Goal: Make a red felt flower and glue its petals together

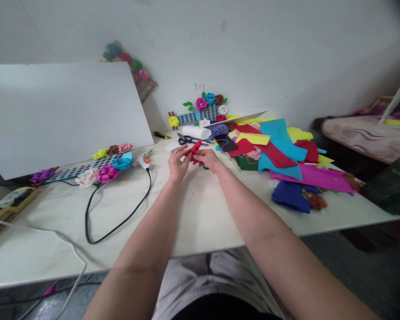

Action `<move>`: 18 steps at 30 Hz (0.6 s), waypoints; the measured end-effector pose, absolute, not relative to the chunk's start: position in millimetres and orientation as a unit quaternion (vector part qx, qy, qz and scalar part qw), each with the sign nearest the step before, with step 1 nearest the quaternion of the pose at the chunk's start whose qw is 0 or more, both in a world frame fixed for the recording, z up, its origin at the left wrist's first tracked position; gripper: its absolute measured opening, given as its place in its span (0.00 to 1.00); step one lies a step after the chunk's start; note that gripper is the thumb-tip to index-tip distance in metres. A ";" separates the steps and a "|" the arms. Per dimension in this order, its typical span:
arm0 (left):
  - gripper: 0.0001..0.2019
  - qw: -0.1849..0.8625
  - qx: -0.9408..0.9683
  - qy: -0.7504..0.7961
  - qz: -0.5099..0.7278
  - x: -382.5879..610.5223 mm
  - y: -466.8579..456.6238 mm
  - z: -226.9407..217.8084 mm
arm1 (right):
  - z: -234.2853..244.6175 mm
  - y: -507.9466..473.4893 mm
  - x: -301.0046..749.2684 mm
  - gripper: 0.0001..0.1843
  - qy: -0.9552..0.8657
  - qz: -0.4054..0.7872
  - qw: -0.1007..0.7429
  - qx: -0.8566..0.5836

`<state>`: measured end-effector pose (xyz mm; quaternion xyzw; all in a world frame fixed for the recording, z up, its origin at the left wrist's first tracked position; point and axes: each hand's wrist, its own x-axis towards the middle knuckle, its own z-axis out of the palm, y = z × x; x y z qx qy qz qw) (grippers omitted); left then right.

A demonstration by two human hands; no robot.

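Left hand point(178, 163) and right hand point(207, 159) grip the red paper piece point(196, 146) between fingertips — excess pressure or uneven pulling could crush or tear its folds.

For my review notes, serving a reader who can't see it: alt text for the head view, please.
The left hand and right hand hold a red piece over a white table. A glue gun and artificial flowers lie left; colorful sheets are heaped right.

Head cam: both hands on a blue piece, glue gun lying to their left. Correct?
Colour is wrong: the head view shows left hand and right hand on a red piece, not blue. The glue gun does lie to their left.
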<state>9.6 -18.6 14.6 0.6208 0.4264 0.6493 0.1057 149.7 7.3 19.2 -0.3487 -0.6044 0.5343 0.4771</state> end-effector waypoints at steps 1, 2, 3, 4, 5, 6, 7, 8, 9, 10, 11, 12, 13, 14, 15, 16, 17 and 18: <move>0.01 0.133 0.606 0.430 0.656 9.2 -17.6 13.9 | 19.5 6.7 149.9 0.04 -0.607 0.538 0.472 -0.346; 0.01 0.164 0.587 0.437 0.662 8.7 -16.3 12.9 | 19.9 6.2 150.2 0.04 -0.610 0.541 0.467 -0.342; 0.02 0.197 0.565 0.444 0.668 8.1 -14.9 11.5 | 20.5 5.7 150.4 0.05 -0.612 0.545 0.462 -0.338; 0.04 0.234 0.540 0.451 0.670 7.4 -13.5 9.8 | 21.3 5.3 150.7 0.07 -0.614 0.551 0.457 -0.333; 0.06 0.270 0.518 0.453 0.673 6.5 -12.3 8.1 | 22.1 5.1 151.1 0.10 -0.614 0.560 0.451 -0.326; 0.08 0.301 0.500 0.448 0.678 5.7 -11.2 6.5 | 23.2 4.9 151.5 0.13 -0.611 0.570 0.446 -0.319; 0.09 0.324 0.487 0.437 0.684 4.8 -10.5 5.0 | 24.3 4.8 151.9 0.17 -0.606 0.581 0.442 -0.315; 0.10 0.345 0.475 0.423 0.690 4.1 -10.1 3.9 | 25.5 4.8 152.4 0.21 -0.596 0.592 0.441 -0.317; 0.11 0.362 0.464 0.409 0.697 3.4 -10.0 3.1 | 26.6 4.9 152.9 0.24 -0.585 0.599 0.441 -0.324; 0.12 0.380 0.452 0.396 0.703 2.8 -10.2 2.7 | 27.6 5.2 153.4 0.26 -0.571 0.601 0.446 -0.338; 0.13 0.400 0.441 0.385 0.705 2.3 -10.6 2.6 | 28.3 5.5 153.9 0.27 -0.557 0.599 0.453 -0.355; 0.13 0.422 0.428 0.378 0.704 1.9 -11.2 2.6 | 28.6 6.1 154.3 0.27 -0.544 0.593 0.463 -0.372; 0.14 0.445 0.417 0.373 0.700 1.4 -11.9 2.9 | 28.5 6.7 154.6 0.26 -0.533 0.584 0.475 -0.386; 0.14 0.466 0.407 0.370 0.693 1.0 -12.5 3.2 | 28.2 7.4 154.8 0.25 -0.525 0.575 0.487 -0.394; 0.15 0.485 0.397 0.371 0.685 0.5 -13.1 3.4 | 27.7 8.2 154.8 0.23 -0.521 0.567 0.499 -0.397; 0.14 0.500 0.388 0.373 0.679 0.0 -13.6 3.6 | 27.1 8.9 154.6 0.21 -0.519 0.559 0.511 -0.396; 0.14 0.509 0.380 0.376 0.675 -0.4 -14.0 3.7 | 26.7 9.6 154.2 0.20 -0.516 0.552 0.525 -0.392; 0.14 0.515 0.373 0.378 0.673 -0.7 -14.3 3.6 | 26.5 10.2 153.7 0.18 -0.515 0.542 0.538 -0.389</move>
